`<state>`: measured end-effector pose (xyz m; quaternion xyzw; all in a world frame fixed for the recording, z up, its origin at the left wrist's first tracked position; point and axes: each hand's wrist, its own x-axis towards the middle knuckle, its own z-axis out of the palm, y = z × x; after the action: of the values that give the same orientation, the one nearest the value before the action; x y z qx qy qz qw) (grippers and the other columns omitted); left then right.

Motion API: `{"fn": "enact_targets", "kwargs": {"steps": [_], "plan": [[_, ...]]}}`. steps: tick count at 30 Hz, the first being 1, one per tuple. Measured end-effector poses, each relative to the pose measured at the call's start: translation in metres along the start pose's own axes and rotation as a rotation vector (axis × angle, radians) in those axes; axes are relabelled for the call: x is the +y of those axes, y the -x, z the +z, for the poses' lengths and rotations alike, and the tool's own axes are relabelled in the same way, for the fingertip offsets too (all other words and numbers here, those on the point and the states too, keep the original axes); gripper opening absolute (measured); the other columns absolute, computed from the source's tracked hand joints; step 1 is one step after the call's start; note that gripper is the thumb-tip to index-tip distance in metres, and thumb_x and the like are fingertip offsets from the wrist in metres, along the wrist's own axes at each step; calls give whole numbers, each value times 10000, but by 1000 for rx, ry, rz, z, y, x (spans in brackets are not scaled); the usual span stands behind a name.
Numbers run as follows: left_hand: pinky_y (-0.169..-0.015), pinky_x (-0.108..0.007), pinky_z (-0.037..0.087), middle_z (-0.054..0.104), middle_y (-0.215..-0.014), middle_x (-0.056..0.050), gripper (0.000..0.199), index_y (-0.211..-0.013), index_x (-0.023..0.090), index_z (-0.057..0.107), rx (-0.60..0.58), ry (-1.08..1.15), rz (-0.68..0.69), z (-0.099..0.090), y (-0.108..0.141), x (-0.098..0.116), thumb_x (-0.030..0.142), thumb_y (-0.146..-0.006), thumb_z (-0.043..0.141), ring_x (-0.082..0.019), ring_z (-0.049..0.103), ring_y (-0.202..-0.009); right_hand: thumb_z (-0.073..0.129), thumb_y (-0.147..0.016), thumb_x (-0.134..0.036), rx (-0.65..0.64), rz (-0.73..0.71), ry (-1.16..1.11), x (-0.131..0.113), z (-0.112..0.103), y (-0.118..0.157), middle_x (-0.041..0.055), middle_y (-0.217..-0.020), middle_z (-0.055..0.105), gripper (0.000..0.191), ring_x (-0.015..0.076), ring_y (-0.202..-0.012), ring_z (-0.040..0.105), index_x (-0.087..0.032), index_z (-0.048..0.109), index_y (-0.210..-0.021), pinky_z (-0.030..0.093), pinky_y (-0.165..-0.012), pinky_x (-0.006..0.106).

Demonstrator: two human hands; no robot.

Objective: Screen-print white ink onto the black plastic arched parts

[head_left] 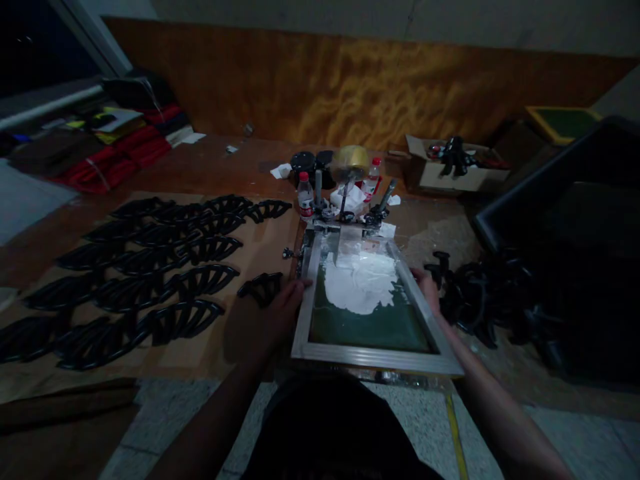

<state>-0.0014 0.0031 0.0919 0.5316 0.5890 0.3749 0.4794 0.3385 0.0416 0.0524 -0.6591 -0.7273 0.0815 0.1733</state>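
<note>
A metal-framed printing screen with green mesh lies in front of me, white ink spread over its upper half. At its left edge is my left hand, fingertips close to the frame and its fingers dim and partly hidden. Just left of that hand, a black ribbed plastic piece rests on the cardboard. My right hand is against the right side of the frame, most of its fingers concealed by it. A clamp stands at the screen's far end.
Rows of similar black pieces cover the cardboard on the left. More black parts are heaped to the right. Behind the screen are bottles, a tape roll and dark jars. A cardboard box sits at back right.
</note>
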Motion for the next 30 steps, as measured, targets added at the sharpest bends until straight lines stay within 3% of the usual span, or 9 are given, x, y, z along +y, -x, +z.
{"fn": "enact_targets", "kwargs": {"steps": [2, 5, 7, 10, 13, 19, 24, 27, 30], "plan": [[-860, -338, 553, 736, -1115, -45, 392, -1244, 244, 631, -44, -77, -108, 7, 0, -26, 398, -914, 486, -247, 676, -1041, 463, -977, -288, 132, 89, 24, 0, -7, -18, 209, -1233, 667, 399, 249, -1078, 662, -36, 632, -1236, 536, -914, 398], [-918, -360, 544, 703, -1230, -81, 509, -1382, 217, 535, -58, -164, -146, 17, -7, -61, 362, -894, 529, -260, 669, -1097, 606, -866, -250, 206, -53, 17, -36, -1, -45, 213, -1552, 370, 621, 336, -1378, 409, -109, 459, -1453, 394, -1072, 513], [-1041, -378, 479, 613, -1381, -118, 528, -1403, 175, 508, -55, -204, -106, 22, -12, -78, 335, -900, 520, -258, 605, -1229, 640, -827, -232, 101, -193, 32, -69, 6, -56, 209, -1523, 407, 637, 348, -1351, 410, -115, 470, -1430, 384, -1064, 502], [-1104, -382, 426, 556, -1442, -148, 533, -1415, 143, 483, -87, -231, -83, 24, -16, -91, 340, -920, 501, -250, 556, -1299, 584, -846, -180, -184, -208, 101, -102, 13, -54, 163, -1226, 641, 366, 289, -1128, 559, -130, 613, -1207, 447, -943, 377], [-1114, -379, 419, 551, -1450, -142, 527, -1418, 152, 477, -112, -231, -110, 24, -17, -93, 351, -931, 494, -248, 551, -1308, 532, -846, -133, -396, -246, 159, -107, 14, -30, 116, -1044, 685, 233, 239, -986, 604, -157, 663, -1038, 452, -830, 301], [-1138, -419, 394, 548, -1454, -145, 505, -1401, 143, 495, -98, -203, -115, 24, -15, -89, 330, -932, 498, -264, 519, -1338, 551, -760, -76, -566, -624, 97, -95, 0, -1, 74, -967, 708, 269, 207, -949, 618, -175, 693, -965, 429, -814, 279], [-1063, -413, 473, 596, -1396, -151, 491, -1366, 148, 525, -77, -123, -88, 25, -15, -92, 331, -911, 521, -269, 596, -1245, 537, -820, -113, -365, -511, 85, -93, 13, 9, 121, -1046, 708, 282, 234, -969, 615, -160, 688, -1054, 457, -830, 324], [-999, -408, 516, 646, -1324, -148, 523, -1379, 152, 518, -79, -78, -118, 26, -13, -91, 363, -901, 534, -268, 637, -1170, 532, -822, -99, -391, -584, 15, -89, 22, 23, 121, -1081, 709, 330, 227, -986, 625, -161, 682, -1109, 475, -844, 327], [-956, -401, 533, 678, -1267, -139, 540, -1381, 152, 528, -68, -97, -137, 22, -11, -81, 366, -886, 543, -275, 642, -1146, 538, -860, -150, -384, -483, -18, -93, 19, 11, 92, -1068, 720, 331, 223, -997, 645, -189, 680, -1156, 482, -836, 311]]}}
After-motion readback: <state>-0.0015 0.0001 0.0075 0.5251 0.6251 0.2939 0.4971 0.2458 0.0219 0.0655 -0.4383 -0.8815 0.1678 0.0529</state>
